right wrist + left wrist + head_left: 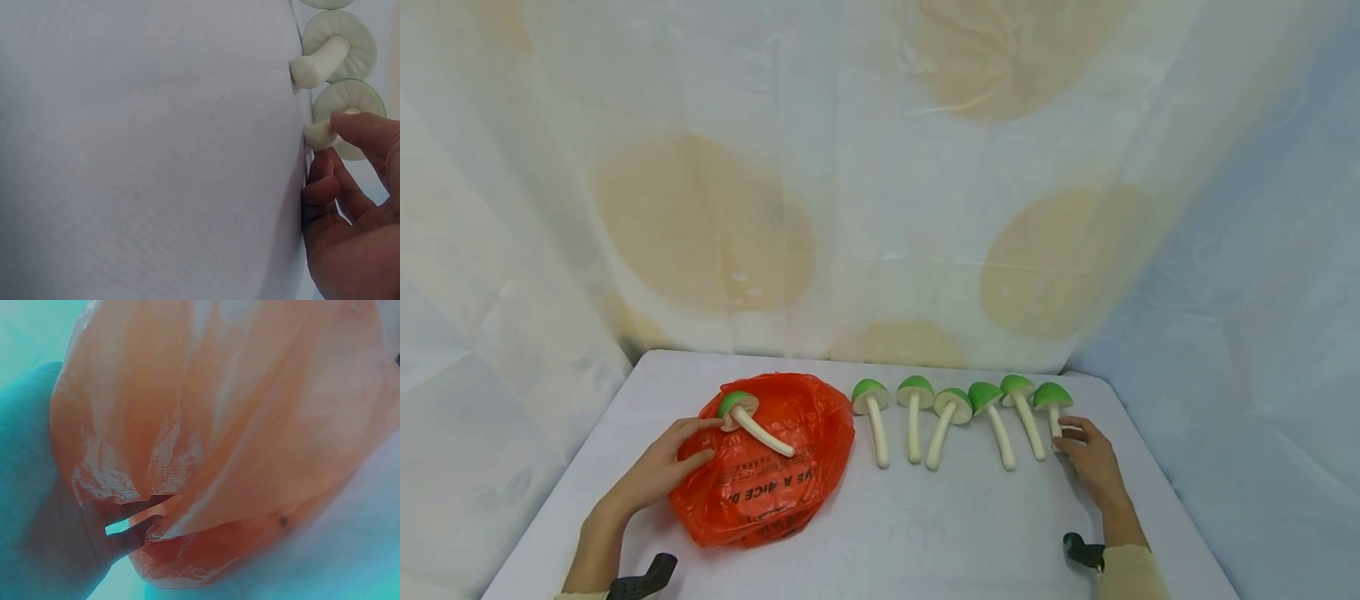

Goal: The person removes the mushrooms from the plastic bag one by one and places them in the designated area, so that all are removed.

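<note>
A toy mushroom with a green cap and white stem lies on the crumpled red plastic bag, at the table's left. My left hand reaches over the bag's left edge, its thumb and fingers spread apart. Its fingertips are close to that mushroom's cap; contact there is unclear. In the left wrist view, the bag's film hides much of the fingers. At the right end of the row, my right hand pinches the stem of a mushroom between thumb and fingers. Its cap shows from below.
Several more green-capped mushrooms lie in a row between the bag and my right hand, caps toward the back. The white table meets a spotted curtain behind, and pale sheets hang at both sides.
</note>
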The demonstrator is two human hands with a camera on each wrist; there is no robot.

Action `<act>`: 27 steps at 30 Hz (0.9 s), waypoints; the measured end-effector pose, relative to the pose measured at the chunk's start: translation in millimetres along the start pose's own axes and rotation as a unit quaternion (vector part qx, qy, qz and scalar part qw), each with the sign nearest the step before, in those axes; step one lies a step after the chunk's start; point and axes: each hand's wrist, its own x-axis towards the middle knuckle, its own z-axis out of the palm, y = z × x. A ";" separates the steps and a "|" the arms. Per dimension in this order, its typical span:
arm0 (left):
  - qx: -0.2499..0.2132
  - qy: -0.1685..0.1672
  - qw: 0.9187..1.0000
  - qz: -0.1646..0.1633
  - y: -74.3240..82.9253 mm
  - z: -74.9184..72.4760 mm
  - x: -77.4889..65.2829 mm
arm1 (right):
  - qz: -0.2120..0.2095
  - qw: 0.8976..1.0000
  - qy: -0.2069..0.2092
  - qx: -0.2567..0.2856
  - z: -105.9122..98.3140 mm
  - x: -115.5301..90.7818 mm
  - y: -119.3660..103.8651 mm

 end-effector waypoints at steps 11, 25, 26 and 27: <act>-0.005 -0.002 1.000 -0.005 -0.5 0.6 -0.7 | 0.006 1.000 -0.007 0.005 -0.1 -3.3 -0.6; -0.005 0.001 1.000 0.007 -0.4 -0.2 -0.7 | 0.007 1.000 -0.014 0.012 -0.2 -5.0 -2.0; -0.006 0.001 1.000 0.007 -0.5 -0.1 -0.7 | 0.006 1.000 -0.015 0.013 -0.4 -5.2 -2.4; -0.007 0.001 1.000 0.007 -0.6 0.0 -0.8 | 0.006 1.000 -0.014 0.015 -0.7 -5.6 -3.0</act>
